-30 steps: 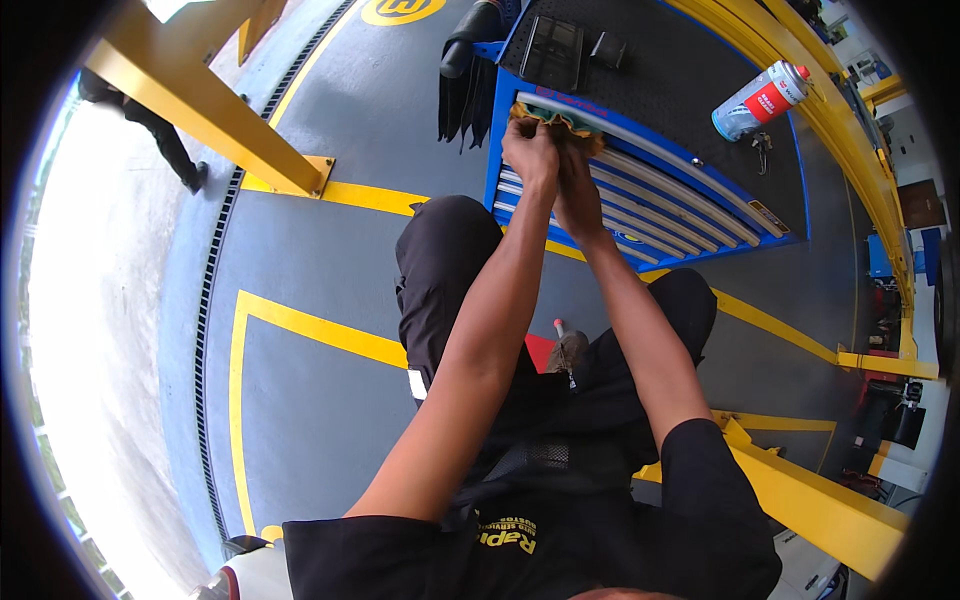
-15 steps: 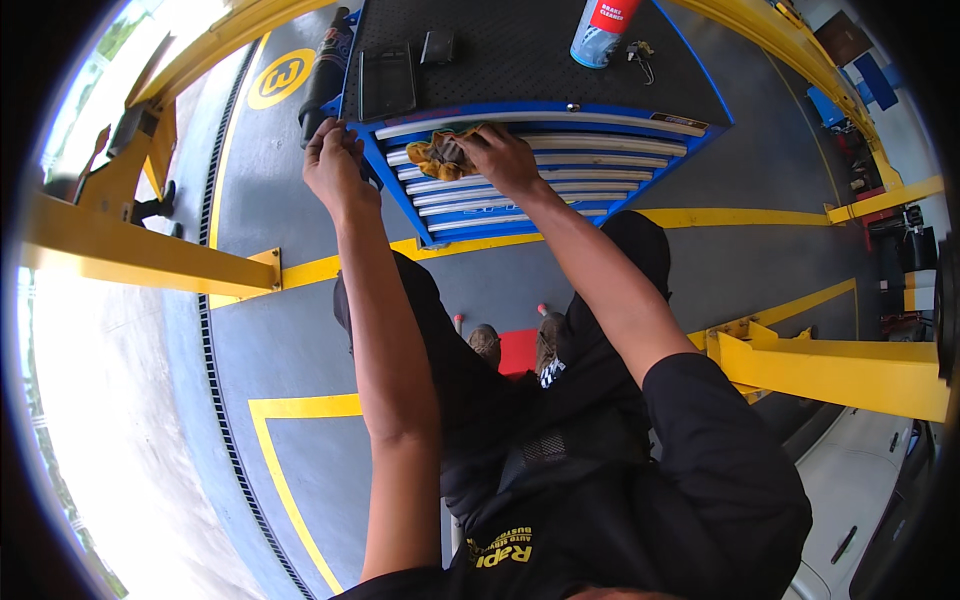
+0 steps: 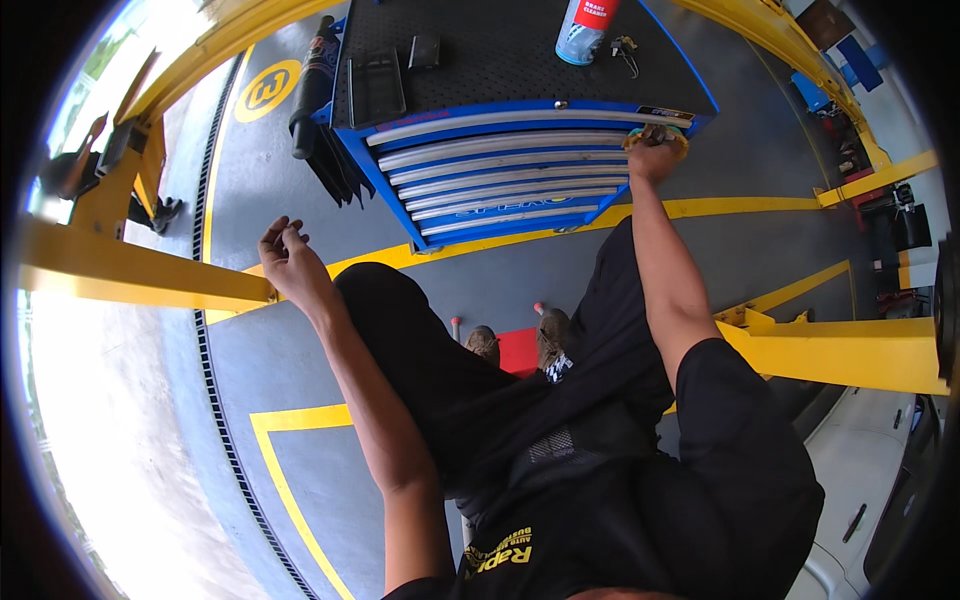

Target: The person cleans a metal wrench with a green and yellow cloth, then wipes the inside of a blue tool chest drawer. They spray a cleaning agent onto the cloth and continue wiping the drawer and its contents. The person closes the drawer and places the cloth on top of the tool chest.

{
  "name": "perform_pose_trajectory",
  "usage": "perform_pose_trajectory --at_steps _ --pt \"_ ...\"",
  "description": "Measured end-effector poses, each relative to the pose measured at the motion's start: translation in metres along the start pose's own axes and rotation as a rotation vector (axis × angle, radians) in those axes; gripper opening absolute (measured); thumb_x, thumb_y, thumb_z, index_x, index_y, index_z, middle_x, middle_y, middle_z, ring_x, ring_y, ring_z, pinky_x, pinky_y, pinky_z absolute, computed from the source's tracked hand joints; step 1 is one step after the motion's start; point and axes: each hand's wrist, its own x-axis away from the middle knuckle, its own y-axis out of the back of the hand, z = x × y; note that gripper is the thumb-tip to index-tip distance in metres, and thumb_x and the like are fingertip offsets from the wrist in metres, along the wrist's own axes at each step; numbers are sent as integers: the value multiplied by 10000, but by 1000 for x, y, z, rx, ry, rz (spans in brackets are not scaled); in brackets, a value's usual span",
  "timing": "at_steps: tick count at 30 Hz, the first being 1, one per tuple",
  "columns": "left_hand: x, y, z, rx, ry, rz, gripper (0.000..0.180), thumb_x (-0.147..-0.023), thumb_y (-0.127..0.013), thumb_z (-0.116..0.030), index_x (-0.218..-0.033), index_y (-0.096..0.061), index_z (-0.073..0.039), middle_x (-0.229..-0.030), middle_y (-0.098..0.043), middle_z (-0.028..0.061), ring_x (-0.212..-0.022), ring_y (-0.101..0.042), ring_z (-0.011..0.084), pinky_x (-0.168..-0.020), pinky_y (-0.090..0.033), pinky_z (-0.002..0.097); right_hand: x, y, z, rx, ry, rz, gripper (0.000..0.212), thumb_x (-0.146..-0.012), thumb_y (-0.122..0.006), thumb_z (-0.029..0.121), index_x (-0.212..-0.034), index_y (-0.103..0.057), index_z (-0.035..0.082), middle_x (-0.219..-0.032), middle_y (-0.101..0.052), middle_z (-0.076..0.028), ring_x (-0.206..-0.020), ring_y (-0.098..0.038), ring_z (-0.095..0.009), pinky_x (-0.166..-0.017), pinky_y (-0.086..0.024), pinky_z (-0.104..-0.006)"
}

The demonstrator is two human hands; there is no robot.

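A blue tool chest (image 3: 359,160) with silver drawer fronts stands before me, its drawers closed. My right hand (image 3: 655,160) presses a yellowish cloth (image 3: 679,146) against the right end of the upper drawers, just under the top edge. Part of the cloth is hidden behind the fingers. Off to the chest's left, my left hand (image 3: 292,262) hangs in the air with curled, slightly parted fingers and nothing in it. On the black top mat (image 3: 480,75) are a spray can (image 3: 582,32), a dark phone-like slab (image 3: 376,86), a small dark box (image 3: 425,51) and a small keyring-like item (image 3: 626,56).
Yellow lift arms (image 3: 150,270) reach in from the left and right (image 3: 840,350). A dark cylinder with black cloth (image 3: 310,110) hangs at the chest's left side. My shoes (image 3: 483,343) are below, beside a red patch. A white car (image 3: 850,490) stands at lower right.
My right hand has slid the cloth rightward along the drawer fronts to their right end. My left hand has left the chest's upper left corner and dropped down and to the left.
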Motion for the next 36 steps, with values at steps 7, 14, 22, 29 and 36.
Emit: perform_pose_trajectory --at_steps 7,14,22,29,36 --pt "75 -88 -61 -560 -241 683 176 -1049 -651 -155 -1174 -774 -136 -989 -821 130 -897 -806 282 -842 -616 396 107 -48 52 247 792 72 351 -1000 -726 235 -1190 -571 -16 -949 -766 -257 -902 -765 -473 -856 -603 -567" --pt "57 -98 -5 -556 -167 878 214 -1015 -634 -124 -1156 -795 -115 -1004 -833 137 -923 -813 301 -841 -602 432 47 -39 16 141 296 89 402 -991 -742 221 -1222 -609 -81 -1010 -763 -279 -980 -763 -461 -881 -605 -524" --pt "64 -137 13 -211 319 1053 439 -1086 -620 -243 -1324 -674 122 -1196 -773 211 -1104 -756 300 -935 -620 420 -59 41 -87 84 389 108 427 -910 -792 143 -1275 -671 -44 -1184 -747 -267 -1171 -717 -422 -973 -577 -483" --pt "21 -213 94 123 590 895 585 -1176 -456 -269 -1660 -336 36 -1693 -437 225 -1580 -412 346 -1317 -330 457 10 11 0 219 450 352 606 -879 -814 77 -1431 -591 -32 -1455 -543 -260 -1382 -532 -492 -1170 -461 -567" --pt "66 -209 100 648 912 507 481 -1191 -483 -376 -1553 -487 -59 -1558 -605 131 -1445 -592 307 -1148 -485 430 27 17 1 379 713 343 575 -906 -828 107 -1412 -586 -20 -1421 -570 -226 -1380 -526 -431 -1194 -464 -510"
